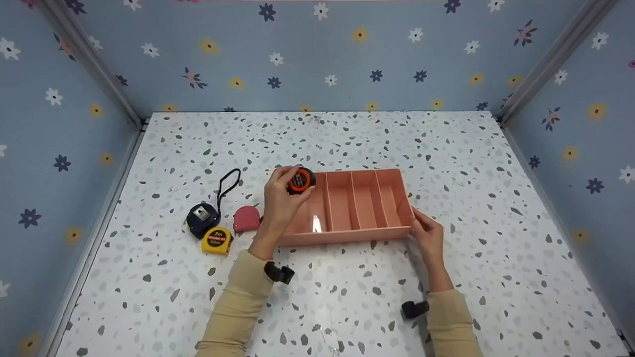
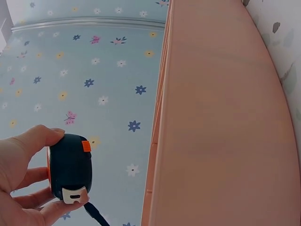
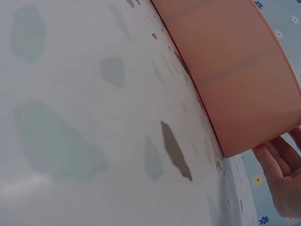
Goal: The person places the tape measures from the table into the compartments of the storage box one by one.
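The left hand point(image 1: 283, 198) pinches the black tape point(image 1: 300, 181) between thumb and fingers, above the back left part of the tray point(image 1: 342, 236). Its round orange face looks up toward the head camera. In the left wrist view its narrow edge shows, the body's long axis near upright, the metal hook point(image 2: 74, 196) at the lower end and a dark strap point(image 2: 96, 214) trailing down; it is apart from the tray's wall there. The tray's long axis runs left to right on the table point(image 1: 347, 297), and 3 dividers point(image 1: 355, 201) show, running front to back. The right hand point(image 1: 429, 235) has its fingertips against the tray's right end; I cannot tell whether they pinch the wall. To the left lie 3 more tapes: navy point(image 1: 200, 224), its loop point(image 1: 220, 198) reaching back and right, yellow point(image 1: 217, 246) just in front of it, and pink point(image 1: 246, 219) just beside the left wrist. The left hand and wrist block much of the tray's left end from the head view.
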Demonstrator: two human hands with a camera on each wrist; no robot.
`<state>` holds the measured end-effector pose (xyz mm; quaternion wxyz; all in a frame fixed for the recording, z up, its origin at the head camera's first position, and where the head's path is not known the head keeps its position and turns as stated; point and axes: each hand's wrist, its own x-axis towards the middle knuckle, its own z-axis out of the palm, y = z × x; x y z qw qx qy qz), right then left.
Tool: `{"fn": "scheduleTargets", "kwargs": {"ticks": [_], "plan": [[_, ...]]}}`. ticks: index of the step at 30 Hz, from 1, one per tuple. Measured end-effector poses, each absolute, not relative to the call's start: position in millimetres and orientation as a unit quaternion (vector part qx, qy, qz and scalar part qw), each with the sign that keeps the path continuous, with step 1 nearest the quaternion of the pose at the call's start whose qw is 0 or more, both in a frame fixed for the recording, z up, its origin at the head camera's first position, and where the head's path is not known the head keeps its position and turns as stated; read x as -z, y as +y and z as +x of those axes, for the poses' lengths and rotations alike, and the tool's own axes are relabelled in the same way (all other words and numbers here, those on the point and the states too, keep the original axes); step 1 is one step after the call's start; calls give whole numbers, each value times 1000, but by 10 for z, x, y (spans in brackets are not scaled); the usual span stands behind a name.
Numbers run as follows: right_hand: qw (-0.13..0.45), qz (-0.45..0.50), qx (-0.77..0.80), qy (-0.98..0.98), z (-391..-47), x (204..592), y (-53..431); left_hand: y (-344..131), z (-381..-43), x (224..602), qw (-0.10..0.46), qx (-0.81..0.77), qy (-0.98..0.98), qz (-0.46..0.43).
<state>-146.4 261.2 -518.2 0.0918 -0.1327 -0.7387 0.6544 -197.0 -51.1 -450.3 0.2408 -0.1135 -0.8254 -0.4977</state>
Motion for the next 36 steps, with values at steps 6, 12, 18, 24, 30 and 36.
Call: {"fn": "scheduleTargets", "kwargs": {"ticks": [6,12,18,24,30,36], "plan": [[108,-118,-654,-739,-1427,5137,2575,-419,-1971,4504,237,489,-832,-116],[115,-121,-657,-736,-1505,5366,2672,-335,-1976,4521,238,463,-845,-124],[118,-132,-649,-740,-1517,5388,2677,-229,-1984,4528,206,480,-843,-127],[113,-134,-650,-739,-1520,5371,2676,-101,-1996,4535,181,495,-840,-129],[116,-135,-649,-739,-1526,5384,2675,22,-2006,4553,165,493,-844,-135],[128,-122,-668,-723,-1528,5400,2665,131,-2017,4579,160,495,-841,-148]]}}
